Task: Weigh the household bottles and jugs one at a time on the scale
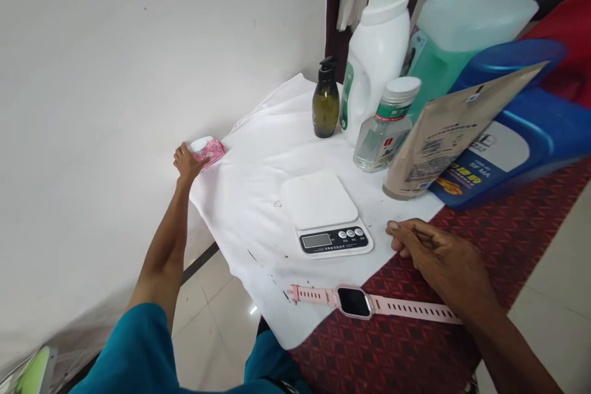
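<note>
At the far left corner of the white cloth, my left hand [187, 162] grips a pink-and-white soft packet [213, 151], which looks like a tissue pack. Its thumb lies along the near side and its fingers go over the left edge. My right hand [443, 255] is above the table's right side, fingers curled in and thumb against them, with nothing visible in it. A white digital kitchen scale [321, 200] lies left of that hand, its plate bare and its display blank. Below the scale stretches a pink-strapped smartwatch [354, 302] with a dark screen; my right wrist overlaps its strap end.
Along the back right stand a dark green pump bottle [325, 104], a white detergent jug [378, 49], a clear jar [383, 135], a beige tube [438, 141], a green-liquid jug [462, 24] and a blue container [517, 141]. A white wall [161, 31] borders the left.
</note>
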Action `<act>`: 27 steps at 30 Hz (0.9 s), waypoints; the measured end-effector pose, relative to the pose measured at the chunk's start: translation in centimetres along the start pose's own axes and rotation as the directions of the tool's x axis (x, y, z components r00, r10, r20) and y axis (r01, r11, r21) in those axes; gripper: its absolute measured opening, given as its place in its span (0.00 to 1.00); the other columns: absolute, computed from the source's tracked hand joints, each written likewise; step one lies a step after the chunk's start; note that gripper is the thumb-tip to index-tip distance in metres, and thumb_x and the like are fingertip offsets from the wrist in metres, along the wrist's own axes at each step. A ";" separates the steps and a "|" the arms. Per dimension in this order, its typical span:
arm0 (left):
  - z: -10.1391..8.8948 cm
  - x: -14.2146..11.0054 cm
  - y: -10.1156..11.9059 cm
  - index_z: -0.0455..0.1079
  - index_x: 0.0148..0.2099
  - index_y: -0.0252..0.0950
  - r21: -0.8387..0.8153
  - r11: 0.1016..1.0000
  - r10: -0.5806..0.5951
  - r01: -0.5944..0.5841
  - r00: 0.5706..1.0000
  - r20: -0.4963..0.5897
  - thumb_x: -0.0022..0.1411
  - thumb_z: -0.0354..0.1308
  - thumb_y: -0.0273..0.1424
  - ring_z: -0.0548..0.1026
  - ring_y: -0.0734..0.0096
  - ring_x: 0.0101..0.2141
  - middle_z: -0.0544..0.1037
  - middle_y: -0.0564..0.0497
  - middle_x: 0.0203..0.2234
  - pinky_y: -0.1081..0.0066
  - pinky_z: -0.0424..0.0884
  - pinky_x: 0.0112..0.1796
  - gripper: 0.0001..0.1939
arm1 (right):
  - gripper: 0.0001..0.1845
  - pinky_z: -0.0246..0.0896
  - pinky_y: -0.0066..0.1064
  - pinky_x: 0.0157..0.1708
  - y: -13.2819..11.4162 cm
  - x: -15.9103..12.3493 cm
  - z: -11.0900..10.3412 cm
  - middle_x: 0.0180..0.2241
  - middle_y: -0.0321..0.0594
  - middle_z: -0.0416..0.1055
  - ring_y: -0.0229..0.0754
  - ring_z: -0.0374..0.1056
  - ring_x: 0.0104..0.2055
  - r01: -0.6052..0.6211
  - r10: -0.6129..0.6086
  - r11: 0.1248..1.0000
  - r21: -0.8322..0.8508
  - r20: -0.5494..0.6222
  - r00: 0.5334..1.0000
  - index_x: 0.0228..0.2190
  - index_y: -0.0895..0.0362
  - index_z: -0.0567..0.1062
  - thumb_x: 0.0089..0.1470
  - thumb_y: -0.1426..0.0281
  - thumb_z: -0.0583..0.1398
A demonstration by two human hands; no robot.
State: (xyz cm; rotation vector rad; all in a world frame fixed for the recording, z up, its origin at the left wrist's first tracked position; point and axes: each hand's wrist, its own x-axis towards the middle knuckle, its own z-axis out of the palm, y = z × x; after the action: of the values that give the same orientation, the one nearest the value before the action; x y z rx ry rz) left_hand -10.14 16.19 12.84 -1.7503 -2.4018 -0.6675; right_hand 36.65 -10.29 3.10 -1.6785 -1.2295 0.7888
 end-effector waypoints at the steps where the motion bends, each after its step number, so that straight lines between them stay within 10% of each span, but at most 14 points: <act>1: 0.0 0.4 -0.8 0.55 0.71 0.31 0.019 1.000 0.002 -0.003 0.999 0.032 0.54 0.77 0.37 0.58 0.35 0.71 0.59 0.25 0.70 0.41 0.59 0.68 0.51 | 0.27 0.56 0.41 0.22 -0.1 0.0 0.1 0.17 0.40 0.71 0.45 0.62 0.17 0.003 -0.003 1.000 -0.010 -0.011 1.000 0.19 0.47 0.73 0.58 0.43 0.60; 14: -0.1 0.2 -0.7 0.68 0.57 0.29 0.094 0.992 -0.095 0.081 0.982 0.161 0.49 0.76 0.50 0.64 0.28 0.66 0.66 0.22 0.64 0.41 0.65 0.62 0.42 | 0.34 0.61 0.36 0.27 -0.7 -0.1 0.6 0.21 0.41 0.74 0.42 0.67 0.23 0.008 -0.004 0.997 0.076 -0.054 0.999 0.23 0.53 0.76 0.58 0.36 0.61; 21: -1.3 -8.5 -0.8 0.69 0.44 0.39 -0.238 0.971 -0.006 0.022 0.998 0.067 0.43 0.76 0.53 0.77 0.46 0.44 0.79 0.43 0.41 0.49 0.75 0.51 0.34 | 0.28 0.57 0.32 0.26 0.5 0.0 0.6 0.22 0.38 0.74 0.39 0.65 0.22 0.038 -0.032 0.993 0.108 -0.052 0.998 0.22 0.53 0.75 0.62 0.45 0.61; 27: -3.9 -18.5 4.9 0.72 0.44 0.39 -0.540 0.831 0.197 -0.132 0.978 0.064 0.44 0.78 0.53 0.75 0.59 0.38 0.78 0.50 0.37 0.60 0.76 0.40 0.33 | 0.25 0.56 0.33 0.27 0.5 0.0 0.5 0.22 0.38 0.74 0.39 0.65 0.23 0.051 -0.045 0.990 0.131 -0.051 0.998 0.22 0.54 0.75 0.63 0.51 0.61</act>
State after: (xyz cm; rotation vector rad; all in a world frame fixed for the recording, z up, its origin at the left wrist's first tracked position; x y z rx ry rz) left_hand -0.07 -0.55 11.71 -2.2212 -2.2308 -1.3479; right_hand 36.42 -10.19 2.48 -1.5469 -1.1556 0.7794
